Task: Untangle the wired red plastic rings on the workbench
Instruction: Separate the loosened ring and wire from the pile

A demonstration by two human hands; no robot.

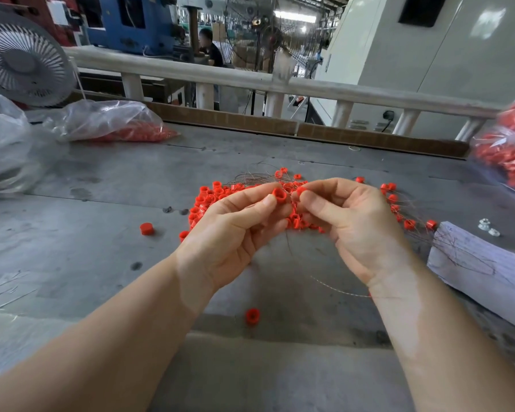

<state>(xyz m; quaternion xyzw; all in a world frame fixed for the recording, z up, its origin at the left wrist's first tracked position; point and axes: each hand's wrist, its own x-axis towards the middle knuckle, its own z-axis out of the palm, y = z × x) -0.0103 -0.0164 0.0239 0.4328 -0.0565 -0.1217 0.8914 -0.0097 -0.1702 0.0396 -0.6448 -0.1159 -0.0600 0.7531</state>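
The rings [208,200] are small, smooth tubes of glossy red plastic, heaped at the middle of the workbench [101,248] and strung on thin, springy metal wire [250,177] that loops out of the heap toward 12 o'clock and trails off toward 3 o'clock. The left hand [235,233] is raised over the heap with its palm turned up and inward, thumb and forefinger pinching one ring [279,195] whose open bore faces the camera. The right hand [348,224] meets it from 3 o'clock, palm toward the left, fingers curled, its thumb and forefinger pinched on another ring [301,190]; the two held rings sit just beside each other above the heap. Both forearms are bare and come in from 6 o'clock. The workbench top is dull grey sheet metal, scuffed and stained. A loose ring [146,228] lies at 9 o'clock of the heap and another loose one [252,316] at 6 o'clock. Clear, crinkled plastic bags of red parts lie at 10 o'clock [113,121] and 3 o'clock [506,150], a creased sheet of paper [482,263] at 4 o'clock, and a grey fan [21,60] at 10 o'clock. Behind a pale railing [250,78] is a factory floor with a blue machine [131,22].
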